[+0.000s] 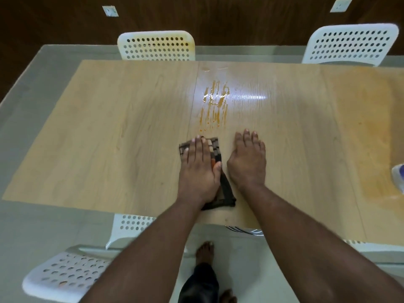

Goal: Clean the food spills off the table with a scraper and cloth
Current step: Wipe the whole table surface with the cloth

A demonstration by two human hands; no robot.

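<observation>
An orange food spill (pixel 215 103), streaked and wet, lies on the wooden table (pixel 109 127) near its middle, under a bright glare. A dark checked cloth (pixel 215 147) lies folded on the table just below the spill. My left hand (pixel 200 169) presses flat on the cloth with straight fingers. My right hand (pixel 248 160) rests flat on the bare table beside the cloth, fingers straight, holding nothing. No scraper is in view.
Two white perforated chairs (pixel 156 45) (pixel 349 43) stand at the far edge, and two more (pixel 65 274) (pixel 129 226) at the near side. A broad orange stain (pixel 371 132) covers the table's right part. A white and purple object (pixel 399 178) sits at the right edge.
</observation>
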